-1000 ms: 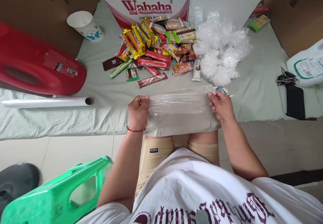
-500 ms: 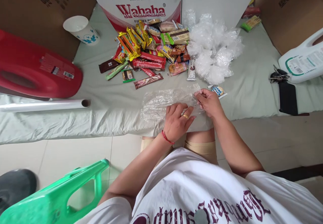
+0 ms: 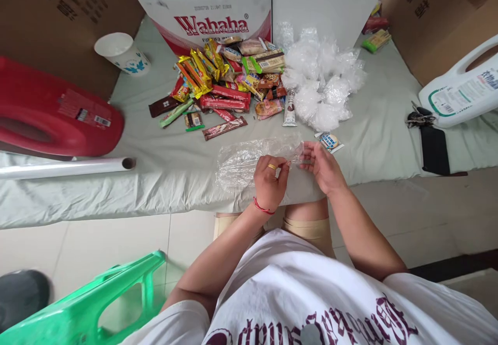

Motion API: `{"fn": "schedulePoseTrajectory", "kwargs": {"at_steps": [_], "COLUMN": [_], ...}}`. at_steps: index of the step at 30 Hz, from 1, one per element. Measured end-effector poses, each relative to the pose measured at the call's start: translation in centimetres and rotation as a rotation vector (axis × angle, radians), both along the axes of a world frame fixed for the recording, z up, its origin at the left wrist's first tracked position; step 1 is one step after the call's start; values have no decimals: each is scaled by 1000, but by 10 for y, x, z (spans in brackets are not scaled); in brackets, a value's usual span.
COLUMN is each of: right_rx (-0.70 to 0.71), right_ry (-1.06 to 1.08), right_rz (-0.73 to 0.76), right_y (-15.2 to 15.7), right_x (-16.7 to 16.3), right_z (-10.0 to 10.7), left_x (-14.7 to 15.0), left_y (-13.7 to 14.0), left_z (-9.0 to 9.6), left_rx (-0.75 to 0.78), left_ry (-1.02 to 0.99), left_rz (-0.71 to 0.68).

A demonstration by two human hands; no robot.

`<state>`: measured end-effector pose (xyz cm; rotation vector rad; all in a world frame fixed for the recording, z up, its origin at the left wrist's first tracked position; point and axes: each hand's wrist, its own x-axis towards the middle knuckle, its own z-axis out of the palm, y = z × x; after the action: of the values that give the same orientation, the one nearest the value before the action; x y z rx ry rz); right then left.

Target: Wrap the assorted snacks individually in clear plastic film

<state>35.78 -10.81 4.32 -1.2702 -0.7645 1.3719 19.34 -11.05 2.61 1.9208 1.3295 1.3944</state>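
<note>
A clear, crinkled plastic bag (image 3: 237,166) lies flat along the front of the cloth-covered table. My left hand (image 3: 271,181), wearing a gold ring and a red string bracelet, is closed, its thumb and fingertips pinching the bag near its right end. On the right, my right hand (image 3: 322,167) has its fingers stretched out against the bag's right edge; whether they are inside or behind the film I cannot tell. Just beyond that hand rests a small wrapped snack (image 3: 329,141) with blue lettering.
Behind the bag sit a heap of wrapped snacks (image 3: 229,101) and a pile of crumpled clear bags (image 3: 322,80). A Wahaha box (image 3: 210,21) stands at the back. To the left are a paper cup (image 3: 128,57), red jug (image 3: 58,109) and film roll (image 3: 66,168); rightward, a white jug (image 3: 459,91) and black phone (image 3: 434,150).
My left hand has gone from lying spread over the bag to pinching it. My right hand has loosened its pinch and straightened its fingers. The view has shifted slightly.
</note>
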Motion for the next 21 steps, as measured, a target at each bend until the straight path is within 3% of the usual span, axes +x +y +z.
{"fn": "schedulePoseTrajectory", "kwargs": {"at_steps": [6, 9, 11, 16, 21], "right_rx": [50, 84, 76, 1, -38], "right_ry": [-85, -48, 57, 239, 168], "right_rz": [14, -12, 6, 62, 134], "right_y": [-17, -17, -19, -25, -4], "right_x": [-19, -12, -5, 12, 34], "right_z": [-3, 7, 19, 45, 54], "left_x": [5, -5, -18, -71, -132], "left_y": [-1, 6, 11, 17, 26], "left_z": [5, 18, 32, 68, 85], "left_rx": [-273, -398, -385, -172, -356], "left_ry": [-326, -611, -732, -646, -600], "left_rz": [48, 113, 168, 324, 163]}}
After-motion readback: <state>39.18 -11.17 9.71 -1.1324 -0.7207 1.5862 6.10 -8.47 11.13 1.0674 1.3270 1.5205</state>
